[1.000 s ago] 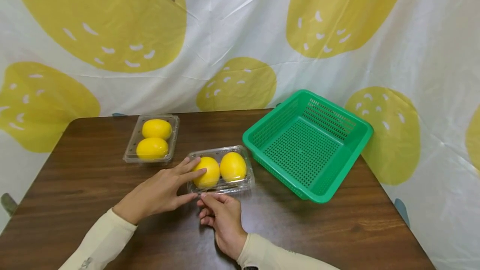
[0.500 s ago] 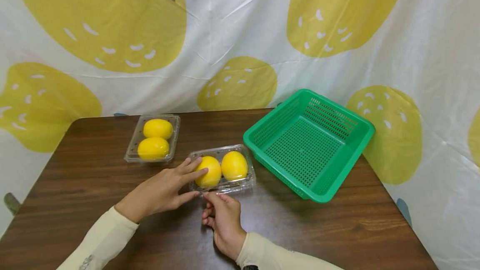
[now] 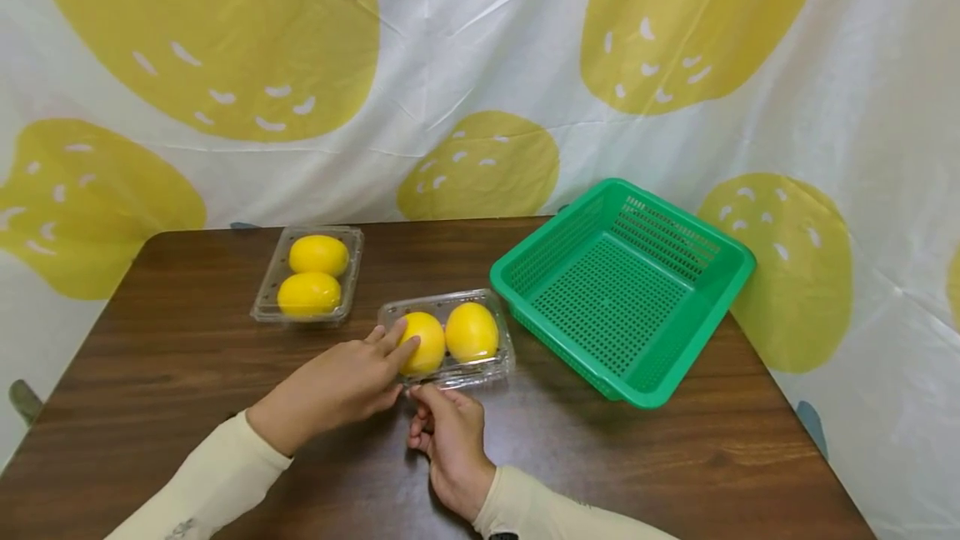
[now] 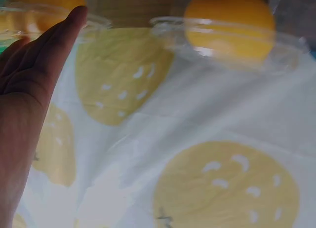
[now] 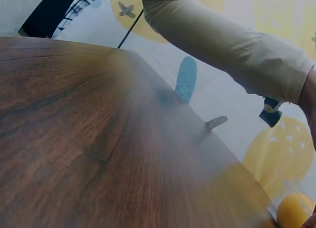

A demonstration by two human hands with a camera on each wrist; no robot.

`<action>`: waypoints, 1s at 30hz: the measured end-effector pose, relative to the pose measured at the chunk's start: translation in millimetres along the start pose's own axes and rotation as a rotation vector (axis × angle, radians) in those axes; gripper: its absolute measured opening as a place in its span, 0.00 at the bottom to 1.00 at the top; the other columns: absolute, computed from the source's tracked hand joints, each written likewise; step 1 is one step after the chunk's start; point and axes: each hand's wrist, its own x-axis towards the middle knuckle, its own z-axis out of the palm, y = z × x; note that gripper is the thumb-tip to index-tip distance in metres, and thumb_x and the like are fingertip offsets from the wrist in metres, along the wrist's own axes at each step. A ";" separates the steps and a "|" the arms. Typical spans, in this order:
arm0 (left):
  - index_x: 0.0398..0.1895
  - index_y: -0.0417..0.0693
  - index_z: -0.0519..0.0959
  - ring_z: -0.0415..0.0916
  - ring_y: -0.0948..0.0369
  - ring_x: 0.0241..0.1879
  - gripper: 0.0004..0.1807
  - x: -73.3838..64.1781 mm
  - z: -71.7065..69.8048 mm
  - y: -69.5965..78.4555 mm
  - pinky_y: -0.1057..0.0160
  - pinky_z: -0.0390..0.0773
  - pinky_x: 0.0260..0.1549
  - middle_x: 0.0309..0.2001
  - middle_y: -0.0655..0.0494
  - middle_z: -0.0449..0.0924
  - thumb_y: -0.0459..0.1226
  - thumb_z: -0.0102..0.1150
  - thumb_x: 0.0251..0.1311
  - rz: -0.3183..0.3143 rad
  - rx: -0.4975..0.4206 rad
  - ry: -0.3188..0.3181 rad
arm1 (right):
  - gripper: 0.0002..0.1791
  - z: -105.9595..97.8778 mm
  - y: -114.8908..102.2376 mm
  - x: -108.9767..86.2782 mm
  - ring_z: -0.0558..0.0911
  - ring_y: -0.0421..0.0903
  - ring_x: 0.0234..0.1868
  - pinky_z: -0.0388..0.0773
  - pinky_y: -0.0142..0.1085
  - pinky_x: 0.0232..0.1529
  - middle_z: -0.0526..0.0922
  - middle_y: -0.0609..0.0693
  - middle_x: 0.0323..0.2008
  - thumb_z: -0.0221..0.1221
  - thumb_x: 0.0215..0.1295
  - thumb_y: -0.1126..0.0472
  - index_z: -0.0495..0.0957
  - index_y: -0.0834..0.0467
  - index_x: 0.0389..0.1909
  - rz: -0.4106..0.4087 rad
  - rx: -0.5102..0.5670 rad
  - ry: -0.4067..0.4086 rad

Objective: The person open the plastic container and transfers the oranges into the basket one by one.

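A clear plastic clamshell box [image 3: 507,348] with two yellow lemons [image 3: 472,331] inside lies on the table in the middle of the head view. My left hand [image 3: 341,386] reaches over its left end, the fingertips resting on the box above the nearer lemon. At the box's front left corner, the thumb and index finger of my right hand [image 3: 457,444] pinch the rim; the exact contact is small. Fairly straight fingers [image 4: 49,55] show in the left wrist view. Only a fingertip-sized part of a hand shows at the right wrist view's edge, beside a lemon [image 5: 294,210].
A second clear box [image 3: 351,277] with two lemons stands at the table's back left. To the right, a green perforated basket [image 3: 517,307] sits near the edge of the brown table [image 3: 675,473]. A fruit-print curtain [image 3: 465,40] hangs behind.
My left hand has shifted slightly to the right, its thumb drawn in towards the right hand. The right hand keeps its place at the box's corner. The whole view drifts slightly.
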 end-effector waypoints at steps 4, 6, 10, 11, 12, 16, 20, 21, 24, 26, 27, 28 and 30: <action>0.65 0.27 0.78 0.88 0.30 0.49 0.26 4.0 0.7 11.9 0.43 0.91 0.36 0.64 0.19 0.79 0.28 0.68 0.65 -0.022 0.109 0.019 | 0.05 -0.4 -0.1 0.3 0.72 0.37 0.17 0.73 0.28 0.19 0.74 0.45 0.20 0.65 0.64 0.67 0.87 0.61 0.30 -0.007 -0.001 -0.003; 0.65 0.26 0.78 0.89 0.32 0.48 0.26 5.2 2.1 16.4 0.45 0.91 0.33 0.63 0.19 0.79 0.27 0.69 0.64 -0.033 0.152 0.021 | 0.05 -0.4 -0.3 0.6 0.71 0.37 0.17 0.73 0.28 0.19 0.73 0.45 0.20 0.65 0.65 0.67 0.86 0.60 0.29 -0.008 0.000 -0.006; 0.64 0.25 0.78 0.90 0.34 0.47 0.28 5.7 6.3 22.4 0.49 0.91 0.30 0.62 0.19 0.80 0.28 0.73 0.61 -0.040 0.230 0.024 | 0.08 -0.2 -0.4 1.2 0.71 0.38 0.17 0.72 0.28 0.19 0.73 0.45 0.19 0.65 0.65 0.67 0.83 0.58 0.26 -0.009 0.001 -0.013; 0.64 0.25 0.78 0.90 0.34 0.46 0.28 5.7 7.2 23.4 0.49 0.91 0.29 0.62 0.19 0.80 0.28 0.73 0.61 -0.041 0.243 0.028 | 0.09 -0.1 -0.4 1.3 0.71 0.38 0.17 0.72 0.28 0.19 0.73 0.45 0.19 0.66 0.65 0.67 0.82 0.57 0.25 -0.009 0.000 -0.014; 0.64 0.24 0.78 0.90 0.34 0.46 0.29 5.8 8.4 24.2 0.49 0.91 0.30 0.62 0.19 0.80 0.28 0.74 0.61 -0.041 0.251 0.032 | 0.10 -0.1 -0.4 1.4 0.71 0.38 0.17 0.72 0.28 0.19 0.73 0.45 0.18 0.66 0.65 0.67 0.81 0.57 0.24 -0.009 0.000 -0.014; 0.65 0.23 0.79 0.90 0.34 0.46 0.28 5.7 12.0 26.7 0.48 0.92 0.33 0.60 0.18 0.80 0.27 0.73 0.62 -0.039 0.288 0.047 | 0.13 -0.2 -0.4 1.9 0.71 0.38 0.17 0.72 0.28 0.19 0.73 0.46 0.18 0.65 0.65 0.68 0.77 0.56 0.22 -0.009 -0.003 -0.014; 0.64 0.23 0.79 0.90 0.35 0.46 0.30 6.2 15.5 29.5 0.48 0.92 0.39 0.59 0.19 0.81 0.28 0.76 0.60 -0.030 0.342 0.066 | 0.13 -1.1 -1.1 2.4 0.71 0.38 0.17 0.72 0.28 0.18 0.72 0.46 0.19 0.64 0.64 0.69 0.75 0.55 0.21 -0.012 -0.009 -0.020; 0.64 0.23 0.79 0.90 0.35 0.46 0.31 6.4 16.2 30.5 0.48 0.92 0.40 0.59 0.20 0.82 0.28 0.77 0.59 -0.032 0.354 0.071 | 0.13 -1.3 -1.1 2.4 0.71 0.38 0.17 0.72 0.28 0.18 0.72 0.46 0.19 0.64 0.64 0.69 0.75 0.55 0.21 -0.013 -0.010 -0.022; 0.63 0.23 0.78 0.91 0.36 0.46 0.32 6.4 17.2 34.8 0.48 0.92 0.42 0.58 0.20 0.82 0.29 0.78 0.56 -0.047 0.378 0.068 | 0.13 -1.9 -0.9 1.8 0.71 0.38 0.17 0.72 0.28 0.18 0.72 0.46 0.19 0.63 0.64 0.69 0.75 0.56 0.21 -0.013 -0.011 -0.026; 0.63 0.23 0.78 0.91 0.36 0.46 0.33 6.4 17.3 37.8 0.48 0.92 0.42 0.58 0.20 0.82 0.29 0.78 0.56 -0.062 0.385 0.057 | 0.13 -2.2 -0.8 1.1 0.70 0.38 0.16 0.72 0.28 0.18 0.73 0.46 0.18 0.63 0.64 0.69 0.74 0.56 0.21 -0.010 -0.010 -0.026; 0.64 0.23 0.78 0.91 0.36 0.45 0.32 6.5 17.4 39.1 0.48 0.92 0.42 0.58 0.20 0.82 0.29 0.78 0.56 -0.069 0.389 0.050 | 0.13 -2.4 -0.8 0.7 0.70 0.38 0.16 0.72 0.28 0.18 0.73 0.46 0.18 0.63 0.64 0.69 0.74 0.56 0.21 -0.008 -0.011 -0.027; 0.64 0.22 0.78 0.91 0.36 0.45 0.32 6.6 17.5 40.2 0.48 0.92 0.42 0.59 0.20 0.82 0.29 0.78 0.56 -0.074 0.390 0.044 | 0.13 -2.6 -0.9 0.5 0.70 0.38 0.16 0.72 0.28 0.18 0.73 0.46 0.18 0.62 0.64 0.69 0.74 0.56 0.21 -0.007 -0.011 -0.027; 0.64 0.22 0.78 0.91 0.35 0.46 0.33 7.1 17.6 41.5 0.48 0.92 0.42 0.59 0.19 0.82 0.29 0.78 0.57 -0.080 0.387 0.036 | 0.13 -3.1 -1.2 0.4 0.70 0.38 0.16 0.72 0.28 0.18 0.72 0.46 0.19 0.62 0.65 0.70 0.74 0.56 0.21 -0.005 -0.013 -0.026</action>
